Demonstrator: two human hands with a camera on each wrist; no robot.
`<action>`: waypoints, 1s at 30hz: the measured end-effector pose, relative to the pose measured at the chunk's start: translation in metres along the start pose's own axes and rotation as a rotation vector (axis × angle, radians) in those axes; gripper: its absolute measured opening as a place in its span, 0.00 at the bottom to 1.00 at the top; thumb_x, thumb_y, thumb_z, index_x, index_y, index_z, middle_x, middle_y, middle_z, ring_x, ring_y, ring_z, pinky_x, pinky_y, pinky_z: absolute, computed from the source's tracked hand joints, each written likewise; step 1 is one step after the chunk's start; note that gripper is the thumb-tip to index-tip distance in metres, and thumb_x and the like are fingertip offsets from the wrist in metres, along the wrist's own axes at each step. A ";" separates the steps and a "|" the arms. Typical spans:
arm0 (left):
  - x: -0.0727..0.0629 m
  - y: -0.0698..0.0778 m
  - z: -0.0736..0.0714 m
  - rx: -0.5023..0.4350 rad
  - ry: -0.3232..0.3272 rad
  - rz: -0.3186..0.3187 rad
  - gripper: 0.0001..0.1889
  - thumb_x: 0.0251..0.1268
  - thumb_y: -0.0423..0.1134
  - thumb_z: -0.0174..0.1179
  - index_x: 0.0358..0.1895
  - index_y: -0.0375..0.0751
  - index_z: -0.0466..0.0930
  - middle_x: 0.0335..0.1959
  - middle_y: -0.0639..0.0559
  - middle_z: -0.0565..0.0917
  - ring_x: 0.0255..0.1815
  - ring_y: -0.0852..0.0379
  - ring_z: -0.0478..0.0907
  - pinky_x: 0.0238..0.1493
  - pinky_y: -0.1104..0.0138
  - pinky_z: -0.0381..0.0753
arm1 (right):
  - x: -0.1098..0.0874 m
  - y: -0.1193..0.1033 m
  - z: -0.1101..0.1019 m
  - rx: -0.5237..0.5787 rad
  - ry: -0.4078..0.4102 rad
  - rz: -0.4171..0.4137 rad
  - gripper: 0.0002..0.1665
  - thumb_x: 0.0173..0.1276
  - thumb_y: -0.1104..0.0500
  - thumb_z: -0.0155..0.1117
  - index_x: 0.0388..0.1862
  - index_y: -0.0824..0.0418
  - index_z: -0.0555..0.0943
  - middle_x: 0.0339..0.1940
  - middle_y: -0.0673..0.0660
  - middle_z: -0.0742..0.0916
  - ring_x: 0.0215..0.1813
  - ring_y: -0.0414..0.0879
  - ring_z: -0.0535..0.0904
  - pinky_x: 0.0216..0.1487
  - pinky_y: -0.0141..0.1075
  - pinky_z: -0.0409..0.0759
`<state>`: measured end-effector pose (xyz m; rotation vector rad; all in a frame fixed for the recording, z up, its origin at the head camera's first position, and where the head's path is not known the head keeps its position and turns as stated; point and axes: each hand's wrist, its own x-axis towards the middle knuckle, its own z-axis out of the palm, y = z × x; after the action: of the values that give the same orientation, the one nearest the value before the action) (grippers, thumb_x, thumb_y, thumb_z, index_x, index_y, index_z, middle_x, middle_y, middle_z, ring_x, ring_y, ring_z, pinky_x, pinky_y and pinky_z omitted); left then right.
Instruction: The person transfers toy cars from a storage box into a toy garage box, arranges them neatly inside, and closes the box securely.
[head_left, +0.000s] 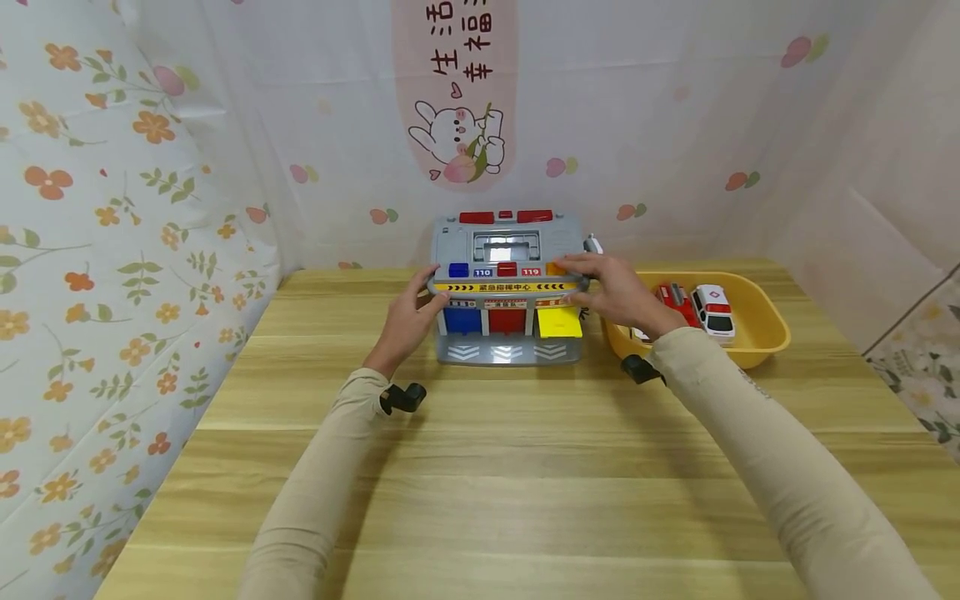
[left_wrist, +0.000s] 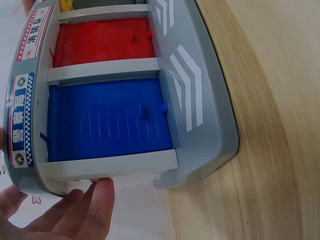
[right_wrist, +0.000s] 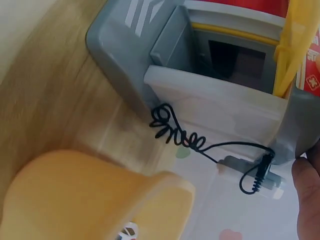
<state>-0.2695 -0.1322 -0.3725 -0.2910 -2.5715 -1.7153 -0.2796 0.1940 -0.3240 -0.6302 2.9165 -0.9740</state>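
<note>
A grey toy rescue station point(head_left: 506, 287) stands at the back of the table, with a blue door point(left_wrist: 107, 120), a red door point(left_wrist: 105, 42) and a yellow door point(head_left: 558, 322). The blue and red doors hang down; the yellow one is swung up and out, baring its bay point(right_wrist: 232, 57). My left hand point(head_left: 408, 321) holds the station's left end, thumb at the front edge and fingers along the side. My right hand point(head_left: 618, 287) grips the right front corner, fingertips on the orange roof button point(head_left: 555, 269) and thumb at the front edge.
A yellow tub point(head_left: 765, 321) stands close to the station's right, holding a white toy ambulance point(head_left: 712, 310) and a red toy vehicle point(head_left: 677, 302). A black coiled cord point(right_wrist: 175, 132) runs to a grey-white handset-like piece on the station's right side. A printed curtain point(head_left: 600, 108) hangs behind.
</note>
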 end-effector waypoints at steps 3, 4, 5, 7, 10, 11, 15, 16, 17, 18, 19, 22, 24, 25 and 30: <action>0.001 0.000 -0.001 0.002 -0.005 -0.006 0.30 0.76 0.50 0.54 0.77 0.59 0.60 0.75 0.40 0.68 0.72 0.40 0.72 0.68 0.47 0.75 | 0.001 -0.002 -0.003 -0.019 -0.003 -0.013 0.38 0.66 0.63 0.71 0.74 0.53 0.71 0.76 0.61 0.73 0.70 0.62 0.71 0.70 0.56 0.74; 0.001 -0.001 -0.001 0.005 -0.008 -0.008 0.30 0.76 0.50 0.54 0.77 0.60 0.60 0.75 0.40 0.68 0.72 0.40 0.72 0.68 0.47 0.75 | 0.001 -0.003 -0.003 -0.024 -0.007 -0.010 0.38 0.65 0.62 0.71 0.74 0.53 0.71 0.75 0.62 0.74 0.69 0.61 0.73 0.70 0.57 0.74; 0.001 -0.001 -0.002 0.006 -0.009 -0.010 0.30 0.76 0.50 0.53 0.77 0.60 0.60 0.75 0.40 0.68 0.73 0.40 0.72 0.68 0.46 0.75 | 0.001 -0.003 -0.004 -0.028 -0.012 -0.005 0.39 0.65 0.62 0.71 0.74 0.53 0.70 0.75 0.62 0.74 0.67 0.61 0.74 0.69 0.57 0.75; 0.001 -0.001 -0.002 0.007 -0.009 -0.012 0.30 0.76 0.50 0.53 0.78 0.60 0.59 0.75 0.40 0.68 0.73 0.40 0.72 0.69 0.46 0.75 | 0.001 -0.004 -0.005 -0.035 -0.024 0.005 0.39 0.65 0.62 0.71 0.75 0.51 0.70 0.74 0.63 0.75 0.64 0.61 0.75 0.68 0.57 0.76; 0.001 -0.001 -0.003 0.012 -0.004 -0.018 0.30 0.76 0.50 0.53 0.77 0.60 0.59 0.74 0.40 0.69 0.72 0.41 0.72 0.69 0.46 0.75 | 0.002 -0.005 -0.006 -0.049 -0.038 0.026 0.41 0.66 0.60 0.72 0.76 0.48 0.69 0.73 0.64 0.75 0.60 0.60 0.74 0.66 0.55 0.77; 0.001 0.000 -0.003 0.012 -0.004 -0.019 0.30 0.76 0.50 0.53 0.77 0.60 0.60 0.74 0.40 0.69 0.72 0.40 0.72 0.68 0.46 0.75 | 0.001 -0.005 -0.007 -0.050 -0.040 0.030 0.41 0.65 0.59 0.72 0.76 0.48 0.68 0.73 0.65 0.75 0.60 0.60 0.74 0.66 0.55 0.77; 0.001 -0.001 -0.002 0.030 -0.007 -0.012 0.30 0.76 0.50 0.53 0.77 0.60 0.59 0.74 0.40 0.69 0.71 0.39 0.72 0.68 0.46 0.76 | -0.001 -0.005 -0.010 -0.059 -0.027 0.039 0.43 0.64 0.56 0.73 0.77 0.46 0.67 0.74 0.64 0.74 0.65 0.61 0.72 0.69 0.58 0.73; 0.000 -0.001 -0.002 0.033 -0.008 -0.009 0.30 0.76 0.51 0.53 0.78 0.60 0.59 0.74 0.39 0.69 0.71 0.39 0.73 0.67 0.46 0.76 | -0.001 -0.005 -0.012 -0.058 -0.020 0.037 0.44 0.64 0.55 0.74 0.77 0.46 0.66 0.75 0.64 0.74 0.67 0.62 0.71 0.71 0.60 0.71; 0.000 -0.001 -0.002 0.035 -0.009 -0.007 0.30 0.76 0.51 0.53 0.78 0.60 0.59 0.74 0.40 0.69 0.71 0.39 0.72 0.67 0.45 0.76 | -0.002 -0.005 -0.013 -0.054 -0.013 0.036 0.44 0.64 0.54 0.74 0.77 0.47 0.66 0.75 0.64 0.73 0.70 0.63 0.70 0.73 0.61 0.69; 0.000 -0.001 -0.002 0.037 -0.010 -0.006 0.30 0.76 0.51 0.53 0.78 0.60 0.59 0.74 0.40 0.69 0.71 0.39 0.72 0.67 0.45 0.76 | -0.002 -0.004 -0.014 -0.051 -0.008 0.036 0.44 0.64 0.54 0.73 0.77 0.47 0.66 0.76 0.64 0.72 0.72 0.63 0.69 0.74 0.62 0.66; 0.000 -0.001 -0.002 0.036 -0.010 -0.006 0.30 0.76 0.51 0.53 0.78 0.60 0.59 0.74 0.40 0.69 0.71 0.39 0.72 0.67 0.45 0.76 | -0.003 -0.004 -0.015 -0.043 -0.005 0.034 0.44 0.65 0.54 0.73 0.78 0.47 0.66 0.77 0.63 0.72 0.75 0.64 0.67 0.75 0.63 0.64; 0.000 -0.001 -0.002 0.033 -0.010 -0.007 0.30 0.76 0.51 0.53 0.78 0.61 0.59 0.74 0.40 0.69 0.71 0.40 0.73 0.67 0.46 0.77 | -0.005 -0.002 -0.018 -0.015 0.005 0.029 0.45 0.65 0.54 0.73 0.78 0.49 0.65 0.79 0.63 0.69 0.78 0.65 0.63 0.76 0.63 0.63; 0.000 -0.002 -0.002 0.036 -0.012 -0.006 0.30 0.76 0.51 0.53 0.78 0.61 0.59 0.74 0.40 0.69 0.71 0.40 0.73 0.67 0.46 0.77 | -0.006 -0.001 -0.019 -0.007 0.012 0.031 0.45 0.65 0.54 0.72 0.79 0.49 0.64 0.80 0.62 0.67 0.79 0.66 0.62 0.75 0.63 0.64; 0.001 -0.002 -0.002 0.037 -0.011 -0.005 0.30 0.76 0.51 0.53 0.78 0.61 0.59 0.74 0.40 0.69 0.71 0.40 0.73 0.67 0.46 0.77 | -0.007 0.000 -0.020 -0.003 0.016 0.031 0.45 0.66 0.53 0.72 0.79 0.49 0.63 0.80 0.62 0.66 0.79 0.67 0.62 0.75 0.63 0.64; 0.001 -0.004 -0.001 0.046 -0.013 -0.001 0.30 0.76 0.52 0.52 0.78 0.61 0.58 0.74 0.40 0.69 0.71 0.39 0.73 0.67 0.45 0.77 | -0.011 0.005 -0.022 -0.009 0.041 0.052 0.46 0.66 0.50 0.72 0.80 0.48 0.62 0.81 0.61 0.66 0.79 0.66 0.62 0.74 0.63 0.66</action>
<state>-0.2712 -0.1347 -0.3751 -0.2995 -2.6164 -1.6578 -0.2744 0.2141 -0.3102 -0.5382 2.9584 -0.9804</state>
